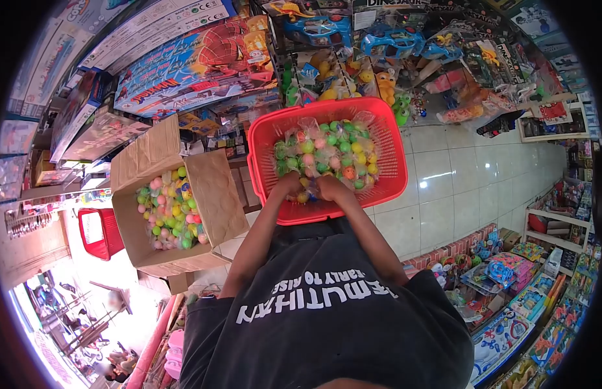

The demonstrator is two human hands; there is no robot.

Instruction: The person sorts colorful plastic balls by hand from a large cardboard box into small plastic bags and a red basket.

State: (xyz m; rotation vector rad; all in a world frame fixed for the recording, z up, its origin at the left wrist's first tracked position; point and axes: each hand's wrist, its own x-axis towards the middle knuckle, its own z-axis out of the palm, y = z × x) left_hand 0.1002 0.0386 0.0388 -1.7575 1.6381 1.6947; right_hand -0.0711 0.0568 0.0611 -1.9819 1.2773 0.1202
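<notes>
A red plastic basket (pixel 393 139) in front of me holds many small green, yellow and pink balls (pixel 343 148) in clear plastic packets. Both my hands are inside it, near the side closest to my body. My left hand (pixel 289 185) is curled at the plastic, with its fingertips partly hidden. Close beside it, my right hand (pixel 331 188) is also closed on the wrapping. Between them lies a clear packet with yellow balls (pixel 303 196), which both hands seem to grip. To the left, an opened cardboard box (pixel 213 194) contains more of the same packed balls.
Boxed toys, including a Spider-Man box (pixel 197 65), are stacked at the upper left. Bagged toys (pixel 320 29) stand behind the basket. A second red basket (pixel 101 233) is beyond the carton. Tiled floor (pixel 444 175) and toy shelves (pixel 557 233) lie to the right.
</notes>
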